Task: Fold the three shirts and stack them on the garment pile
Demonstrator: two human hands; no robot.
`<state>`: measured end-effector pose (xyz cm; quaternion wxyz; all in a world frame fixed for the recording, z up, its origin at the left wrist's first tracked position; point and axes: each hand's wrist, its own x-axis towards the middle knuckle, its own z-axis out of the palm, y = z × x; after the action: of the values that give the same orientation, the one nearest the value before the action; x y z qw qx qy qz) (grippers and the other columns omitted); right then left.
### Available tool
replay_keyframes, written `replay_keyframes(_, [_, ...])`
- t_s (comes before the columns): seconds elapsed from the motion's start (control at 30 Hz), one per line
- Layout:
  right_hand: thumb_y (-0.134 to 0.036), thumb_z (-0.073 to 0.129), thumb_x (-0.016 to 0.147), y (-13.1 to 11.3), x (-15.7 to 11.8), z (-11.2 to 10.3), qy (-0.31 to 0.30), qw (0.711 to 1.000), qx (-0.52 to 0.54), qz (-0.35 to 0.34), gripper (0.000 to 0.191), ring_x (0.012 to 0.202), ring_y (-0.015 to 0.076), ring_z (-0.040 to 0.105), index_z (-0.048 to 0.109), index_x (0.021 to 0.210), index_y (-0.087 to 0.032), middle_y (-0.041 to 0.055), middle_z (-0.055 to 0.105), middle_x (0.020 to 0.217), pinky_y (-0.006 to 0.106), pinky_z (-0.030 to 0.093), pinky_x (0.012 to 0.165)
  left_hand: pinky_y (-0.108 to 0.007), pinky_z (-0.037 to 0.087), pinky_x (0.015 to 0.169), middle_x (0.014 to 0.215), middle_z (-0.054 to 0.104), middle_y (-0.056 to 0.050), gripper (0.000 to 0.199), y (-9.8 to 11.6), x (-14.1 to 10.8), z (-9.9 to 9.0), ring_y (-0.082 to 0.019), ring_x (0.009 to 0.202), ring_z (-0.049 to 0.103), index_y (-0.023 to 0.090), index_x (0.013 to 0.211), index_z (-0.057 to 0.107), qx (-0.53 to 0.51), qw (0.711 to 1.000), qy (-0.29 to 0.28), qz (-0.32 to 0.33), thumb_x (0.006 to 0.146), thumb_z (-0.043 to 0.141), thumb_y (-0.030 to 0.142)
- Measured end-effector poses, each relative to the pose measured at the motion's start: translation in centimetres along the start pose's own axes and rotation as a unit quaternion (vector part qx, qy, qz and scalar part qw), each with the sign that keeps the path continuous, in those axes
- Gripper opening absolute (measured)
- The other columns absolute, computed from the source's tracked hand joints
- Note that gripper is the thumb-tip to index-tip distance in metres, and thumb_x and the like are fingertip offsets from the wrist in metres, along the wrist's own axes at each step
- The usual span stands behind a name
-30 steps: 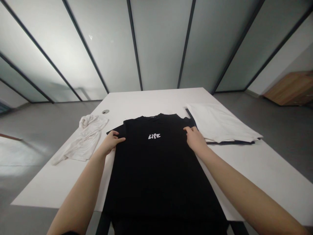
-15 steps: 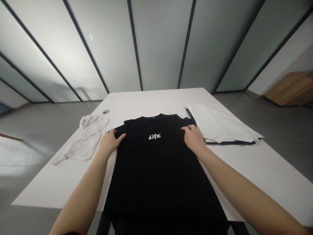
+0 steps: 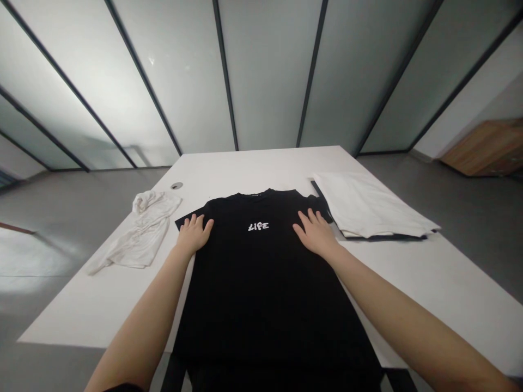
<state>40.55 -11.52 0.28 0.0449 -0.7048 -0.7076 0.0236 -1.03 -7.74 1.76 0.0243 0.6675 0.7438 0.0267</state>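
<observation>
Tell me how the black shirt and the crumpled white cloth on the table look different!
The black T-shirt has a white LIFE print, while the crumpled white cloth shows no print. The T-shirt lies spread flat, but the cloth is bunched in folds. The left hand and right hand rest on the T-shirt; neither touches the cloth. Both lie on the same white table.

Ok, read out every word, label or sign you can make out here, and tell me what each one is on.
"LIFE": white letters on the chest of the black T-shirt.
The neck label inside its collar is too small to read.
Nothing else readable is in view.
</observation>
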Motion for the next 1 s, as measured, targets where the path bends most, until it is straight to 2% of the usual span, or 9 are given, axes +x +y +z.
replay_keyframes(0.2, [-0.057,0.033,0.112,-0.7,0.5,-0.4,-0.005,1.0,0.001,0.003,0.069,0.159,0.043,0.036,0.041,0.17,-0.02,0.0198,0.035,0.176,0.057,0.034,0.124,-0.067,0.039,0.119,0.173,0.038,-0.026,0.08,0.3,-0.2,-1.3,-0.051,0.155,0.038,0.013,0.166,0.045,0.017,0.996,-0.03,-0.085,0.105,0.031,0.063])
replay_keyframes(0.33, [-0.056,0.029,0.113,-0.4,2.1,-1.2,0.007,1.0,0.004,0.03,0.07,0.15,0.0429,0.048,0.042,0.168,-0.015,0.0261,0.043,0.169,0.056,0.04,0.118,-0.074,0.035,0.118,0.174,0.036,-0.027,0.08,0.3,-0.1,-1.4,-0.053,0.156,0.036,0.014,0.165,0.046,0.014,0.989,-0.043,-0.139,0.104,0.031,0.063])
replay_keyframes(0.47, [-0.046,0.035,0.112,0.6,3.8,-1.8,0.023,0.994,0.005,0.105,0.059,0.133,0.0428,0.061,0.063,0.148,-0.009,0.0293,0.062,0.148,0.056,0.047,0.108,-0.084,0.031,0.113,0.169,0.04,-0.031,0.078,-0.3,-0.1,-0.6,-0.057,0.153,0.039,0.013,0.159,0.053,0.011,0.989,-0.004,-0.146,0.102,0.037,0.064])
replay_keyframes(0.57, [-0.032,0.043,0.107,1.0,4.3,-1.5,0.067,0.99,-0.005,0.123,0.046,0.123,0.0432,0.064,0.073,0.131,-0.007,0.0317,0.067,0.132,0.055,0.05,0.099,-0.083,0.031,0.115,0.165,0.045,-0.034,0.075,-0.7,-0.5,-0.2,-0.059,0.153,0.039,0.008,0.152,0.06,0.031,0.992,0.048,-0.109,0.101,0.042,0.061])
replay_keyframes(0.7, [-0.03,0.052,0.103,1.5,4.5,-0.8,0.118,0.985,-0.001,0.128,0.041,0.116,0.0432,0.066,0.072,0.132,-0.011,0.0315,0.067,0.124,0.052,0.052,0.091,-0.076,0.029,0.122,0.171,0.041,-0.027,0.065,-0.6,-0.9,-0.6,-0.052,0.16,0.032,0.011,0.156,0.057,0.04,0.993,0.113,0.006,0.104,0.044,0.047])
replay_keyframes(0.77, [-0.031,0.056,0.101,1.9,4.7,-0.8,0.112,0.984,0.025,0.137,0.043,0.11,0.0402,0.069,0.069,0.139,-0.014,0.0287,0.068,0.122,0.05,0.053,0.09,-0.07,0.03,0.126,0.172,0.042,-0.022,0.061,-0.1,-1.0,-0.8,-0.047,0.162,0.031,0.015,0.157,0.057,0.026,0.992,0.112,0.058,0.105,0.044,0.045])
replay_keyframes(0.87, [-0.022,0.056,0.099,2.7,5.1,-1.4,0.077,0.985,0.076,0.133,0.048,0.105,0.0351,0.073,0.064,0.145,-0.014,0.0239,0.073,0.115,0.044,0.054,0.091,-0.065,0.029,0.129,0.171,0.045,-0.018,0.057,0.9,-1.0,-0.7,-0.042,0.164,0.031,0.017,0.155,0.06,0.007,0.99,0.086,0.111,0.107,0.045,0.045])
replay_keyframes(1.0, [-0.016,0.056,0.093,3.3,5.6,-2.6,0.07,0.985,0.121,0.105,0.049,0.109,0.0342,0.073,0.065,0.141,-0.013,0.0212,0.076,0.119,0.042,0.054,0.096,-0.067,0.031,0.128,0.17,0.048,-0.018,0.056,1.5,-1.1,-0.2,-0.042,0.163,0.033,0.018,0.154,0.061,-0.006,0.991,0.041,0.128,0.108,0.046,0.046])
